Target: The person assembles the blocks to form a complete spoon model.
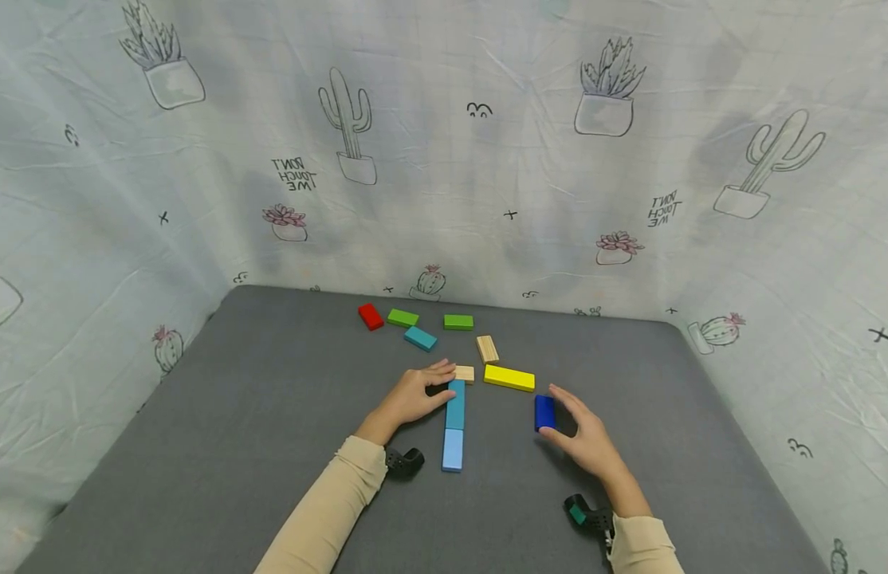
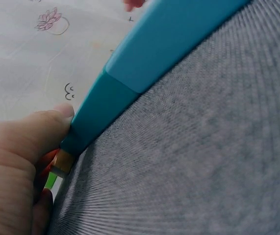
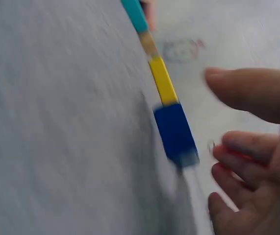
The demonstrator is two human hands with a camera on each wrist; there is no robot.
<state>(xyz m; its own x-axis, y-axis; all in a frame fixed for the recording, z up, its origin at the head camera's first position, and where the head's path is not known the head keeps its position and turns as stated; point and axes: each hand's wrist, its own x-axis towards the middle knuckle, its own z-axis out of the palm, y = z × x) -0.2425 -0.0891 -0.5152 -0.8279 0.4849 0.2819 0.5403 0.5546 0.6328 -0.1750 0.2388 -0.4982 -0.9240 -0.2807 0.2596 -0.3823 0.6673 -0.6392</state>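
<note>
The left hand touches the row of blocks: its thumb is at the side of a teal block, its fingers by a small wooden block. A light blue block lies end to end with the teal one, also in the left wrist view. The right hand is around a dark blue block, thumb and fingers spread. In the right wrist view, a gap shows between the fingers and the dark blue block. A yellow block lies between the wooden and dark blue blocks.
Farther back on the grey table lie a red block, two green blocks, a smaller teal block and another wooden block. A printed cloth hangs behind and at the sides.
</note>
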